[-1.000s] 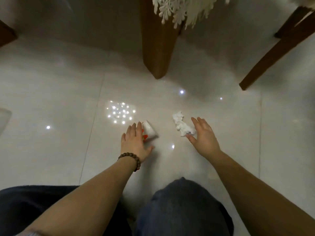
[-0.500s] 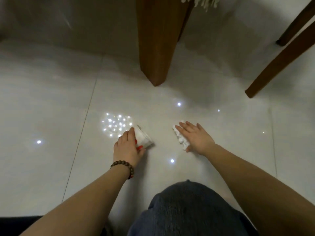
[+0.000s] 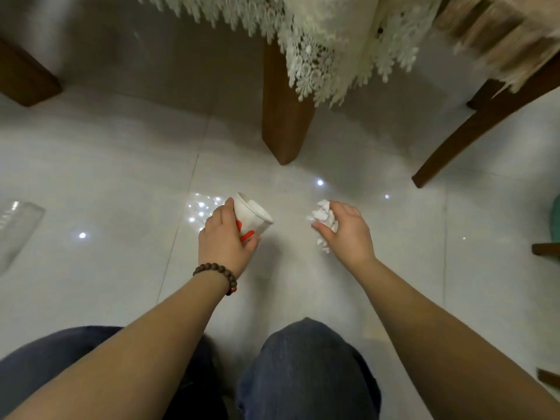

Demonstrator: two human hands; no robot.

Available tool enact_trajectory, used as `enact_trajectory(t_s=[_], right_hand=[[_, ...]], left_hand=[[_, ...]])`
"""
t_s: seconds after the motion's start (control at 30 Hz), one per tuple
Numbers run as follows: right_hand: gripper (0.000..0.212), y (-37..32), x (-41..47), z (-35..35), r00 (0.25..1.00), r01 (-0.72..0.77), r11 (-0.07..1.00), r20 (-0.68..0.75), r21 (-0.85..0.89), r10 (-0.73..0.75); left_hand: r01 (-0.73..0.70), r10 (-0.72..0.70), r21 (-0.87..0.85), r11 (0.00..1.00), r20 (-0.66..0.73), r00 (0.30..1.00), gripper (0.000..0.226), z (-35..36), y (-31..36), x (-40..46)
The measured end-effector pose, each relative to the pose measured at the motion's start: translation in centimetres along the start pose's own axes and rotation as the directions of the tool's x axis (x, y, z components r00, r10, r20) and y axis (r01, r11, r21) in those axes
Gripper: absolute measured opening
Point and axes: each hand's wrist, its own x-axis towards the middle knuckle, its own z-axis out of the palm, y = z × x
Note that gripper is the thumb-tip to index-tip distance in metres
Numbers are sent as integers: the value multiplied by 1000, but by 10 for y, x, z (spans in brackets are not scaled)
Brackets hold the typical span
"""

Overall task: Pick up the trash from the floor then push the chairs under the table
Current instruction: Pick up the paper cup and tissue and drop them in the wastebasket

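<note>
My left hand (image 3: 222, 237) grips a white paper cup (image 3: 253, 215) with red print, held tilted just above the pale tiled floor. A crumpled white tissue (image 3: 322, 216) sits in my right hand (image 3: 348, 234), fingers curled round it, its lower end hanging out under the palm. Both hands are in front of my knees, below the wooden table leg (image 3: 283, 125). A chair leg (image 3: 472, 137) slants in from the upper right.
A lace tablecloth (image 3: 318, 40) hangs over the table's edge above. Another dark wooden leg (image 3: 24, 77) stands at the far left. A clear plastic item (image 3: 15, 231) lies on the floor at the left edge. Bits of furniture show at the right edge.
Both hands have closed round the cup and the tissue and lifted them off the floor. The view has pulled back and up, showing the tablecloth.
</note>
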Motion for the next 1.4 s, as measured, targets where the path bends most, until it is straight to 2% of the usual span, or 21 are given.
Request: enact_trajectory(t_s=[0.17, 0.4, 0.53, 0.63, 0.8, 0.97, 1.23, 1.4], right_hand=[[40, -122, -34, -106, 1000, 19, 999, -14, 37, -19], [34, -282, -83, -235, 987, 103, 992, 119, 68, -110], [35, -358, -106, -278, 956, 208, 977, 198, 57, -215], [36, -407, -122, -289, 923, 288, 958, 262, 18, -282], [35, -486, -148, -272, 849, 407, 912, 351, 42, -395], [35, -587, -180, -222, 764, 519, 850, 394, 95, -511], [31, -774, -237, -83, 664, 623, 770, 429, 136, -613], [30, -873, -260, -21, 643, 652, 747, 430, 126, -634]], left_hand=[[17, -21, -50, 999, -83, 996, 86, -146, 52, -55], [136, -155, -101, 986, -208, 966, 85, -337, 103, -147], [219, -255, -147, 964, -298, 920, 86, -414, 105, -201], [293, -351, -205, 934, -369, 861, 87, -456, 92, -238], [396, -489, -288, 872, -457, 743, 88, -506, 46, -293], [471, -603, -377, 798, -520, 605, 89, -555, -26, -334], [547, -696, -438, 713, -535, 479, 85, -649, -214, -380], [568, -714, -449, 690, -553, 429, 87, -717, -309, -401]])
